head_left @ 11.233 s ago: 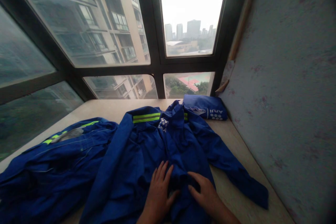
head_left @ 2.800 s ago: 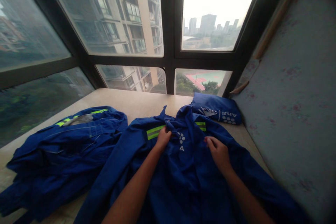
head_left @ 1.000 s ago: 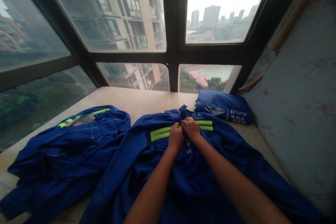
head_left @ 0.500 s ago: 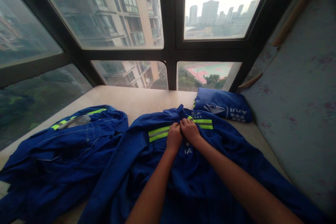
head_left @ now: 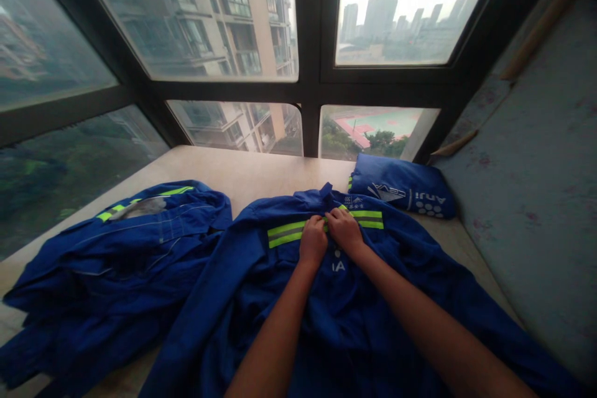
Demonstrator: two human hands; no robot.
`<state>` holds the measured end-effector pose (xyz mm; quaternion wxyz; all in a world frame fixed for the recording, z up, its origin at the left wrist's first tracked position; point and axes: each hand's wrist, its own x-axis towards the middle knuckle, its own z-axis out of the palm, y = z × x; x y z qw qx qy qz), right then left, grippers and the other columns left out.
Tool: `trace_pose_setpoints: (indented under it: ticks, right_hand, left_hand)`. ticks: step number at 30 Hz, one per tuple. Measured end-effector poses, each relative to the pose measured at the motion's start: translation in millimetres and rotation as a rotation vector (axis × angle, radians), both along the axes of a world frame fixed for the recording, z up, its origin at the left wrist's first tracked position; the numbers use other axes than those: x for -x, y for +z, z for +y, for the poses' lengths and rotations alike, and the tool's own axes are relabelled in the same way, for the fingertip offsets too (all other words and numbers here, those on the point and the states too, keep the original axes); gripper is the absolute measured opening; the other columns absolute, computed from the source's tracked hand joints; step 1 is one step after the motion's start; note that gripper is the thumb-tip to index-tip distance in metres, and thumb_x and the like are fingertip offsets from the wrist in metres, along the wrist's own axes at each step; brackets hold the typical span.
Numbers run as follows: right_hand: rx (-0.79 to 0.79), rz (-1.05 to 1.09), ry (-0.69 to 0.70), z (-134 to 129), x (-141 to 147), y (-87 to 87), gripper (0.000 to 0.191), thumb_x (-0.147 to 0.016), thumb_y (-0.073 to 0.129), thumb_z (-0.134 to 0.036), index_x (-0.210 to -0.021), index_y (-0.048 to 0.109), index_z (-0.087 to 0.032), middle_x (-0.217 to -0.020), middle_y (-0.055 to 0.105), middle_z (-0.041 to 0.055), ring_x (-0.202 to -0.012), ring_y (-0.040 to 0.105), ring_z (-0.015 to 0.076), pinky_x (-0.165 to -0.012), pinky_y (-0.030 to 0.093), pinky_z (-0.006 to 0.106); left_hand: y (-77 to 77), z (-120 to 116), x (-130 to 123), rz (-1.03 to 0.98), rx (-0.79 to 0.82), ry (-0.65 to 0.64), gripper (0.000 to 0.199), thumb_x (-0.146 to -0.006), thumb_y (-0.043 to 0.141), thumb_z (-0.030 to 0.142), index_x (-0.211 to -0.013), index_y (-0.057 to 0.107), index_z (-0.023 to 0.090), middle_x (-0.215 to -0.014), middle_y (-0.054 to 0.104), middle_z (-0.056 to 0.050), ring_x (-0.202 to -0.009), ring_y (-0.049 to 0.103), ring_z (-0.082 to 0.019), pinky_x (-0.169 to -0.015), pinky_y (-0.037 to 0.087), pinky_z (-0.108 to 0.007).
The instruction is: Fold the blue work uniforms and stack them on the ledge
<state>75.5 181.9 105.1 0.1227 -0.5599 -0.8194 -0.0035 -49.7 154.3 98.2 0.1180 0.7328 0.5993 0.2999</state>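
Note:
A blue work jacket (head_left: 242,280) with yellow-green reflective strips lies spread out in front of me, its collar toward the window. My left hand (head_left: 314,241) is closed on the jacket's front placket at chest height, level with the reflective strip. Close beside it, my right hand (head_left: 344,231) pinches the other side of the placket. The fingertips of both hands nearly meet, and whatever fastener sits between them is hidden. White lettering shows on the cloth just below my hands.
On the left lies a second blue garment (head_left: 125,261), rumpled, with a greyish-white patch on it. A folded blue garment (head_left: 403,186) with white print rests at the back right. All lie on a pale ledge (head_left: 261,165) below dark-framed windows, beside a papered wall (head_left: 536,199).
The view has shifted slightly, so everything sits a little further right. My hands stay at the same spot on the placket, with only small finger movement.

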Motion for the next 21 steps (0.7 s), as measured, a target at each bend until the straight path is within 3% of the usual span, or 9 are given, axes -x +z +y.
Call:
trace_pose_setpoints:
  ticks: [14,18,21]
  right_hand:
    - [0.073,-0.127,0.19,13,10,18.8,0.022,-0.091,0.049,-0.007,-0.096,0.07,-0.013,-0.097,0.066,0.0143,-0.09,0.06,0.0233,-0.072,0.046,0.031]
    - [0.087,-0.091,0.162,16,11,20.5,0.021,-0.091,0.051,-0.008,-0.093,0.071,-0.014,-0.097,0.067,0.0132,-0.089,0.062,0.0218,-0.072,0.046,0.029]
    - [0.074,-0.04,0.084,7,8,17.6,0.024,-0.093,0.049,-0.01,-0.103,0.07,-0.015,-0.103,0.067,0.0126,-0.094,0.062,0.0218,-0.077,0.047,0.029]
  left_hand:
    - [0.9,1,0,-0.029,0.016,0.027,0.028,-0.092,0.043,0.009,-0.1,0.069,0.014,-0.107,0.068,-0.012,-0.098,0.062,-0.022,-0.093,0.047,-0.033]
    - [5.5,3,1,-0.013,0.019,0.023,0.027,-0.092,0.043,0.008,-0.096,0.069,0.014,-0.104,0.069,-0.011,-0.098,0.063,-0.021,-0.093,0.047,-0.032]
    - [9.1,1,0,0.01,0.014,0.025,0.026,-0.09,0.044,0.007,-0.093,0.069,0.014,-0.104,0.069,-0.011,-0.099,0.063,-0.02,-0.094,0.047,-0.03]
